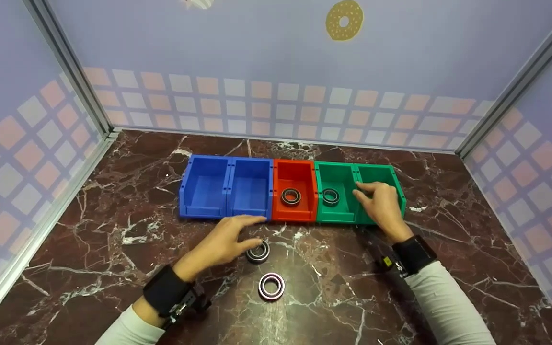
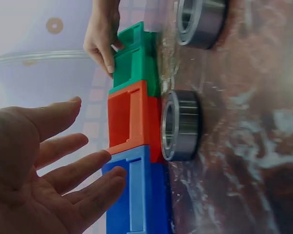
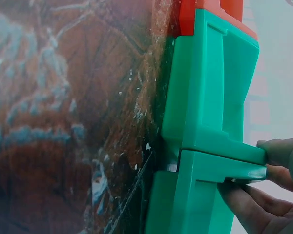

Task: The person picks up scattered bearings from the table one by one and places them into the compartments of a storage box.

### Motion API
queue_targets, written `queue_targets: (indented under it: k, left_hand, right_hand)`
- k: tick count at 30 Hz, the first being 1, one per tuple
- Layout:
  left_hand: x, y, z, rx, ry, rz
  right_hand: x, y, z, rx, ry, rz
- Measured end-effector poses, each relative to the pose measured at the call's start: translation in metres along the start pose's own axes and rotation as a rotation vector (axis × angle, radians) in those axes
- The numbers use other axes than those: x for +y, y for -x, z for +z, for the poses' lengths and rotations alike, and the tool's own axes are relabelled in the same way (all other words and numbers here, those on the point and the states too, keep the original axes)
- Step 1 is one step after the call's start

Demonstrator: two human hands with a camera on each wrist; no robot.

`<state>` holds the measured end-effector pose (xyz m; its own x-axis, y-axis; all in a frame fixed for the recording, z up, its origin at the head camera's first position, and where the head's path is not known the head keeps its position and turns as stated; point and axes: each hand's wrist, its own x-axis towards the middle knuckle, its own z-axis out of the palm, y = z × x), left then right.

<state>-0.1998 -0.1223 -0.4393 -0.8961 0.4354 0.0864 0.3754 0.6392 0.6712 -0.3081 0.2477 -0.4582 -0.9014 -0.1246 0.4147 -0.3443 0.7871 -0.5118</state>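
Two blue bins [image 1: 204, 211], a red bin [image 1: 295, 216] and two green bins [image 1: 336, 218] stand joined in a row. My right hand [image 1: 380, 203] is at the divider between the green bins, its thumb and fingers pinching the wall [image 3: 219, 168] from both sides. A bearing [image 1: 330, 197] lies in the left green bin, and another bearing [image 1: 291, 197] in the red bin. My left hand [image 1: 225, 242] hovers in front of the blue bins with fingers spread, holding nothing. In the head view its thumb overlaps a bearing [image 2: 180, 126] on the table; a second table bearing [image 1: 271, 287] is closer to me.
The marbled dark table [image 1: 113, 268] is enclosed by a back panel [image 1: 266, 52] and side panels in metal frames. A strip of table separates the bins from the back panel. Each wrist wears a black strap [image 1: 415, 254] with a small camera.
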Motion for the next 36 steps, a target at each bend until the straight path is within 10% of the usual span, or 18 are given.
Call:
queue_targets:
  k: [9, 17, 36]
  left_hand:
    - [-0.010, 0.010, 0.013, -0.078, -0.096, 0.092]
    - [-0.009, 0.011, 0.021, -0.190, -0.160, 0.046]
    - [-0.012, 0.007, 0.032, -0.183, -0.297, 0.133]
  right_hand:
    - [0.000, 0.000, 0.000, -0.014, -0.018, 0.002]
    - [0.001, 0.000, 0.000, -0.004, -0.017, -0.005]
    - [0.001, 0.000, 0.001, 0.010, 0.006, -0.018]
